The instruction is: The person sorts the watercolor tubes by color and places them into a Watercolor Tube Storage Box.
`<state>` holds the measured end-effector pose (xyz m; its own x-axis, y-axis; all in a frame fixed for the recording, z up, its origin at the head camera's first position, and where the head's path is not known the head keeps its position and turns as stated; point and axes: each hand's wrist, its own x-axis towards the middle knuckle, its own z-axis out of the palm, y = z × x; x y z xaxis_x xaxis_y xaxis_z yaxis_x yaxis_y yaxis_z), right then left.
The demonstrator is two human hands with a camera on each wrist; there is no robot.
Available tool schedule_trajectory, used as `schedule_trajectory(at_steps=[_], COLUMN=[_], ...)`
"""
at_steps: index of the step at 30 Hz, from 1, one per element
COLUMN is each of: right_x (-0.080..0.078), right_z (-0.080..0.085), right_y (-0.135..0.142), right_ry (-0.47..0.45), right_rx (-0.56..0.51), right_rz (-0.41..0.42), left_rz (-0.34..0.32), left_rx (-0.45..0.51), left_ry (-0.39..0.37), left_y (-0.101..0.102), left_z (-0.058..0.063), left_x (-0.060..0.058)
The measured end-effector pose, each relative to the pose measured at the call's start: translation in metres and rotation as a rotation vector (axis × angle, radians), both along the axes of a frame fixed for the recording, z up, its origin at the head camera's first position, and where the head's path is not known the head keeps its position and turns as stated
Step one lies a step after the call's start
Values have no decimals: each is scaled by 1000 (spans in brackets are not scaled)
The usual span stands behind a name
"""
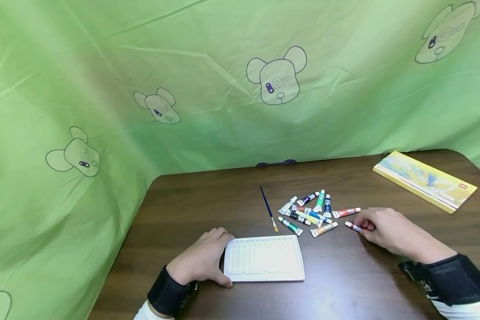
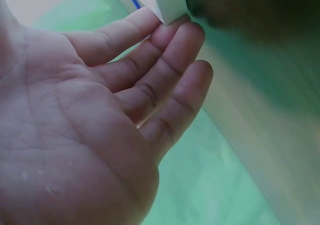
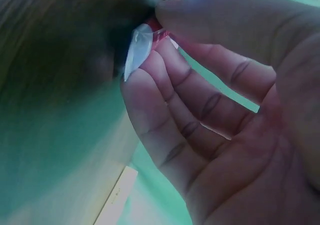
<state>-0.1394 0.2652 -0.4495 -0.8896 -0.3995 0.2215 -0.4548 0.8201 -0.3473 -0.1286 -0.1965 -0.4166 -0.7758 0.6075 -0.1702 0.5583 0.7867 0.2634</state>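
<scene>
A white plastic tray (image 1: 264,260) with faint moulded slots lies flat on the table. My left hand (image 1: 206,258) holds its left end, thumb at the near corner and fingers at the far one; the left wrist view shows fingertips (image 2: 192,35) against a corner of the white tray (image 2: 172,2). To the right, my right hand (image 1: 386,229) pinches a small paint tube (image 1: 353,226) with a white cap and dark red label, low over the table. In the right wrist view the tube's clear flat end (image 3: 137,47) sticks out between thumb and fingers.
Several paint tubes (image 1: 314,215) lie in a loose pile behind the tray, with a red tube (image 1: 346,213) beside the right hand. A blue-handled paintbrush (image 1: 268,206) lies left of them. A yellow box (image 1: 426,180) rests at the back right, before a green cloth (image 1: 224,89).
</scene>
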Motion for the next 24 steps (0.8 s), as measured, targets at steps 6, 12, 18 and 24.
schedule_trajectory(at_steps=[6,12,18,24], right_x=[5,11,15,18], right_z=[0,4,8,12], right_y=[-1,-2,-8,-14], right_ry=[-24,-97,-109,-146], right_rx=[-25,-15,-11,-34], right_rz=[-30,-131,-206,-261], left_rz=[-57,-86,-95,-113], left_rx=[3,-15,-43,-61], left_ry=[16,74,94,106], left_y=[19,35,48,62], left_z=[-2,-1,-4,-4], left_x=[-2,0,4,6])
